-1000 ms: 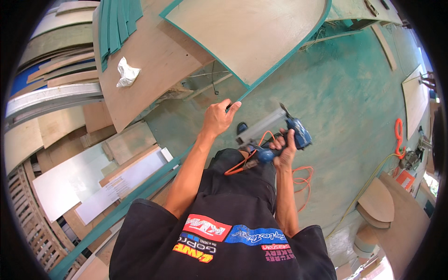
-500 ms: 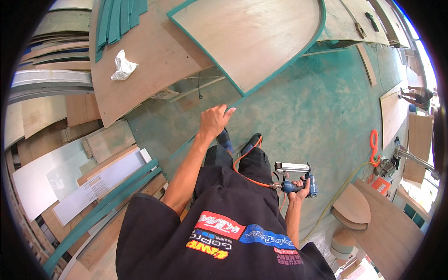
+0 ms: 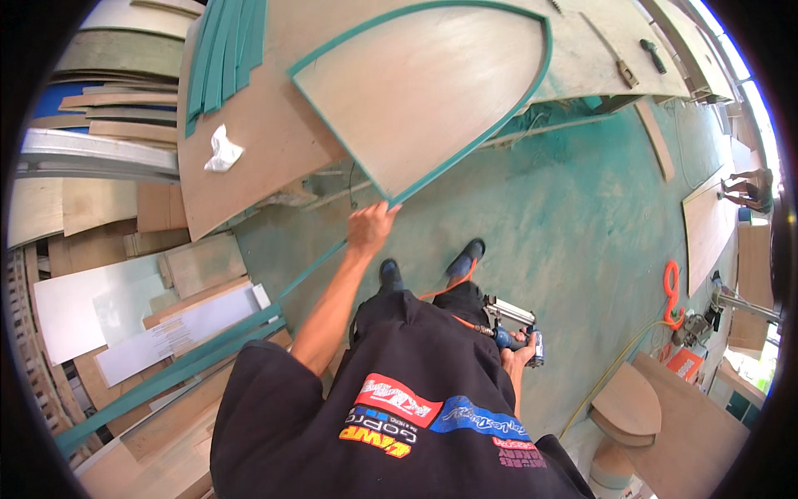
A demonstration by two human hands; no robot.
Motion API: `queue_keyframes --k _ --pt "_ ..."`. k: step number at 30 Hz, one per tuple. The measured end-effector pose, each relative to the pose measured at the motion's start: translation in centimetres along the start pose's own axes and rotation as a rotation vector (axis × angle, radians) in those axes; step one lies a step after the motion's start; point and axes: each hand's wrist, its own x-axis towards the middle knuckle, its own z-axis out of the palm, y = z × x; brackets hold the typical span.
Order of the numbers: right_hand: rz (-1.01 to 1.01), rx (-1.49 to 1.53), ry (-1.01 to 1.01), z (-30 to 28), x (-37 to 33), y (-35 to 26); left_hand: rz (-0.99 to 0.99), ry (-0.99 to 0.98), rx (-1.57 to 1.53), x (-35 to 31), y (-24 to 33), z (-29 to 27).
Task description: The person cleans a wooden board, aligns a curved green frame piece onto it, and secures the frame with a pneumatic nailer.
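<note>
So, the left hand (image 3: 371, 229) is closed around the teal strip (image 3: 314, 268) by the corner of the panel (image 3: 424, 91), probably keeping it snug. That corner overhangs the desk (image 3: 266, 154). The right hand (image 3: 517, 357) grips the nailer (image 3: 504, 336) low, presumably out of the way. Shirt's (image 3: 449, 374) got readable red, blue and yellow logos (image 3: 397, 401).
</note>
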Motion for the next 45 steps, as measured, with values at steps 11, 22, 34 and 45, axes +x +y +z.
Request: queue_keyframes --k 11,22,34,45 --pt "0.005 0.055 -0.111 12.1 9.1 -11.9 -0.367 0.125 0.217 1.2 9.5 -2.9" --pt "-0.061 0.043 -0.147 27.0 14.9 -17.1 -1.319 0.756 -1.736 4.3 9.0 11.3" --pt "-0.391 -0.392 -0.523 54.2 18.4 -26.5 -1.693 1.311 -0.83 12.0 10.6 14.9" --pt "-1.05 -1.289 -0.922 89.8 21.3 -25.2 -1.695 1.435 -0.943 12.6 13.6 15.4"
